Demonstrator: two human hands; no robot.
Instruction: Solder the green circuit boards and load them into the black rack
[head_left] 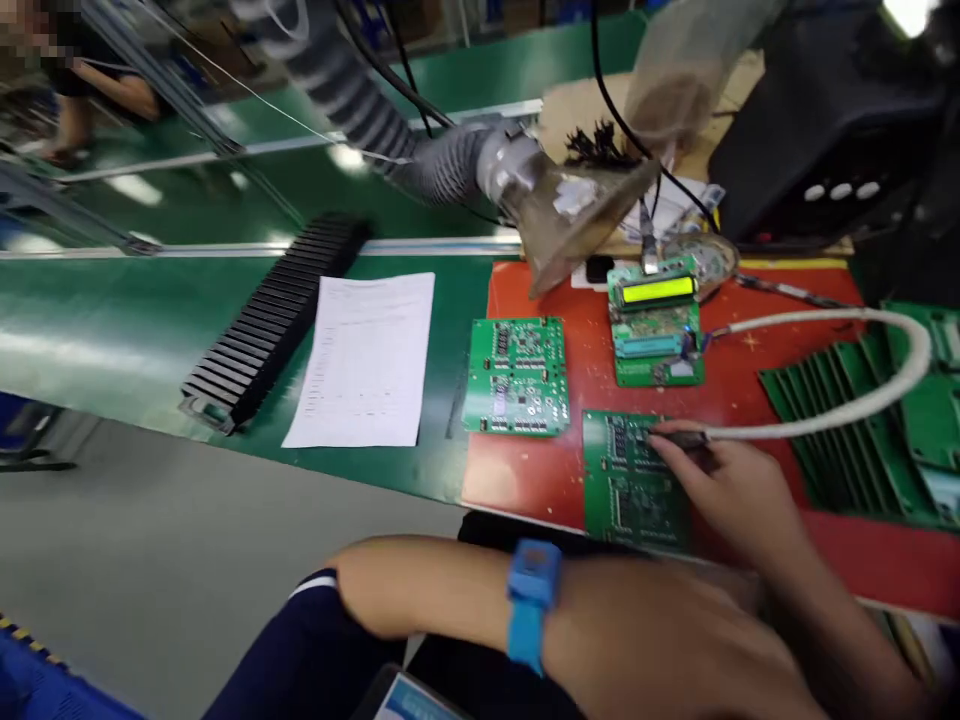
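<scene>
Red mat (525, 480) is carrying the circuit board (634, 490) at four o'clock; right hand (739, 490) is pinching the cable head (686, 438) over it, probably needing steady guiding; fingers of left hand (675, 640) I cannot tell.

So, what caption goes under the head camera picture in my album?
Right hand holds a cabled tool at a green circuit board on a red mat; blurred left hand nearer the camera.

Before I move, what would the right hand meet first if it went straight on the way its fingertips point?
Most likely the darker green board beneath the right hand and its cable end; contact is hard to judge. Skimming over it, the line runs to the lighter green board farther left.
</scene>
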